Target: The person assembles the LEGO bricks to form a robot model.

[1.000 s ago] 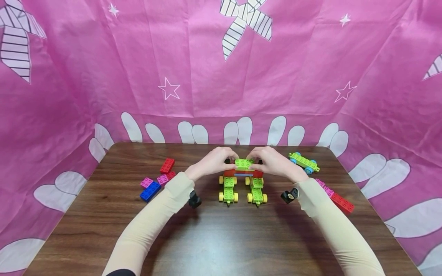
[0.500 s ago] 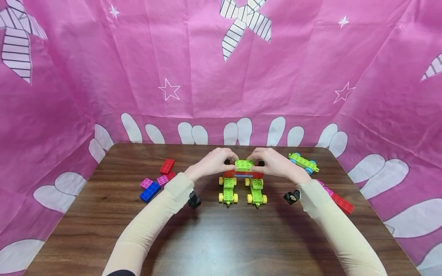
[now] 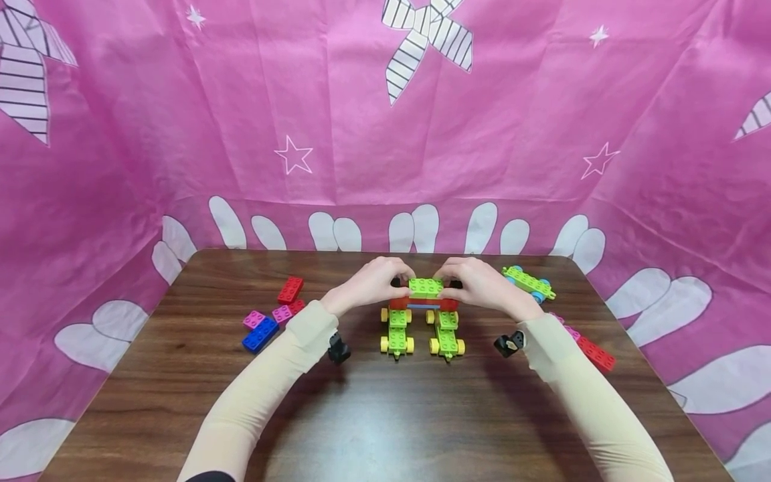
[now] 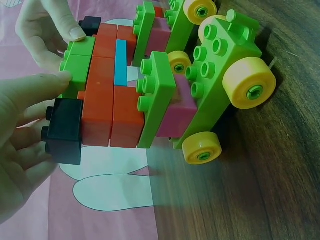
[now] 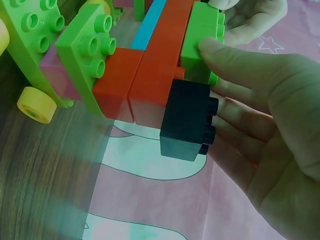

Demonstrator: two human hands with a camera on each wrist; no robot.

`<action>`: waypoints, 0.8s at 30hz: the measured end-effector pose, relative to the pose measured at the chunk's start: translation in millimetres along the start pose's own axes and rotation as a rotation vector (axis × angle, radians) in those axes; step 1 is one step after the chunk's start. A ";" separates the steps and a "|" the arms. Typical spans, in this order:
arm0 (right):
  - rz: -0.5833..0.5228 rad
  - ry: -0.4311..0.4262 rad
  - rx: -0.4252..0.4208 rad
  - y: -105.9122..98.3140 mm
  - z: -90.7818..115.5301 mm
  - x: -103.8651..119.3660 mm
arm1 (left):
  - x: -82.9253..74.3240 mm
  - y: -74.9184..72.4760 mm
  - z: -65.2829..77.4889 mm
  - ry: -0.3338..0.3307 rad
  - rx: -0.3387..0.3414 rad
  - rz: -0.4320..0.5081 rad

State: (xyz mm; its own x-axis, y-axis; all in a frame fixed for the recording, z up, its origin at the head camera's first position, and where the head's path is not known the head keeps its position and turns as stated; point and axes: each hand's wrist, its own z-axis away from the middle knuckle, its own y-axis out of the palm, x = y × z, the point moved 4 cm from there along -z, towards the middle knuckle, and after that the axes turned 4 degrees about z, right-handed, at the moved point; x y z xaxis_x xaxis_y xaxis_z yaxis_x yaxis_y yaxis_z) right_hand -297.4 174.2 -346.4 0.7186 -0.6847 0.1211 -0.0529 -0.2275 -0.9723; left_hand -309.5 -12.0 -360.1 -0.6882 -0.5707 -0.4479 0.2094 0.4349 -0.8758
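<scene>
A built toy of bricks stands mid-table on two green wheeled bases (image 3: 397, 340) with yellow wheels (image 4: 250, 82). Over both bases runs a layer of red bricks (image 4: 98, 102), with a thin blue piece (image 4: 121, 62) beneath its middle. Light green bricks (image 3: 425, 288) sit on top, between a black brick (image 4: 66, 130) at the left end and another black brick (image 5: 185, 120) at the right. My left hand (image 3: 375, 280) pinches the green bricks from the left, thumb in front. From the right, my right hand (image 3: 476, 282) pinches them likewise. Its farther fingers are partly hidden behind the bricks.
Red, pink and blue bricks (image 3: 260, 334) lie loose on the left of the wooden table (image 3: 361, 415). At the back right stands a green base with blue wheels (image 3: 529, 282). Pink and red bricks (image 3: 596, 353) lie beyond the right forearm. A pink curtain (image 3: 361, 100) hangs behind.
</scene>
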 end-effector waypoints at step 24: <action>-0.001 0.030 0.003 2.2 -1.8 4.4 | 0.1 1.8 -0.4 -0.042 -0.019 -0.026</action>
State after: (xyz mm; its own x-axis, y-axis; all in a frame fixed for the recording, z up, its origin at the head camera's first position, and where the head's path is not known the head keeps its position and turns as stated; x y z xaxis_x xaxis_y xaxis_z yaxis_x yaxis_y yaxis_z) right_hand -295.6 169.5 -347.6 0.6975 -0.7050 0.1279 -0.0502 -0.2262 -0.9728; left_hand -309.5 -11.1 -361.6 -0.6637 -0.6103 -0.4324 0.1780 0.4326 -0.8838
